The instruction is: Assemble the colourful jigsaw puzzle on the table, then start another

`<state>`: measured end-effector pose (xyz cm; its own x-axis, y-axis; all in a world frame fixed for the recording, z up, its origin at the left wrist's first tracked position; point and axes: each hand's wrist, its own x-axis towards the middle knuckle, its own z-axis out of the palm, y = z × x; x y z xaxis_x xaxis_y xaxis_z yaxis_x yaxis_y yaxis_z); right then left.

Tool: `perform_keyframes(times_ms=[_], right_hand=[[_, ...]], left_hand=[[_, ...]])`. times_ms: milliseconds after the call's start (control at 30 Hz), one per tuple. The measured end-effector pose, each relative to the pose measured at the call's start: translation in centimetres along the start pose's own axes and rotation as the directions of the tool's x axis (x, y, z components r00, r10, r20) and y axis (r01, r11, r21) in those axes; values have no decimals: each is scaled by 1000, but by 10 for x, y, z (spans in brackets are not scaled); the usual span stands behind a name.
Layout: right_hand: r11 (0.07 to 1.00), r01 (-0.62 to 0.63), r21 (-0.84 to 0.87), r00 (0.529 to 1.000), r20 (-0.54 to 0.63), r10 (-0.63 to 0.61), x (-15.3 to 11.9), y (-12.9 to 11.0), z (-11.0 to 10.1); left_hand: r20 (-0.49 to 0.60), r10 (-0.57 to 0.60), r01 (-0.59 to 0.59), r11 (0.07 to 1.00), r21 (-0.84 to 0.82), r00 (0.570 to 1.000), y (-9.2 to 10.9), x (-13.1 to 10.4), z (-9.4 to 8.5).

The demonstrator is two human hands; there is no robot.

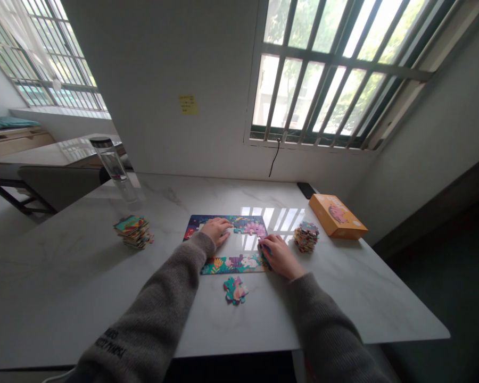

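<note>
A partly joined jigsaw puzzle [233, 263] forms a colourful frame around a bare middle on the white marbled table. My left hand [216, 231] rests on its upper left part, fingers apart and pointing right, with nothing visible in them. Over the right edge lies my right hand [278, 254], its fingers bent onto the pieces there; whether it pinches one is hidden. Just below the puzzle's bottom strip are a few loose pieces [236, 290], lying close together.
Stacks of pieces stand at the left [134, 232] and right [306, 236]. An orange box [337, 216] and a black phone [306, 190] lie at the back right. A clear bottle [110, 160] stands at the back left. The table [143, 298] meets a wall with a barred window.
</note>
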<state>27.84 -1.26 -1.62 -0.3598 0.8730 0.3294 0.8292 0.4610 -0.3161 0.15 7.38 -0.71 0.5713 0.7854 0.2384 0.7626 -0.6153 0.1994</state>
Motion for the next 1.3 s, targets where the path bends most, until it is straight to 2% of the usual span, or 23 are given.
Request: perform_keyframes(times_ms=[200,333,500,900,1300], right_hand=[[1000,7,28,984,-176,-2,20,8,4],[999,22,-35,995,-99,-25,37,8,16],[989,23,-147,999,-28,-28,44,2,24],[991,33,-130,999,-28,-37,44,1,28],[994,33,-100,998,-48,-38,41,5,34]], left_hand=[[-2,60,-60,997,45,998,8,0,6],[22,60,-61,996,61,998,9,-1,7],[45,90,-93,994,60,995,10,-3,9],[-7,133,-133,991,11,991,7,-3,14],[40,108,-110,992,56,993,18,6,21]])
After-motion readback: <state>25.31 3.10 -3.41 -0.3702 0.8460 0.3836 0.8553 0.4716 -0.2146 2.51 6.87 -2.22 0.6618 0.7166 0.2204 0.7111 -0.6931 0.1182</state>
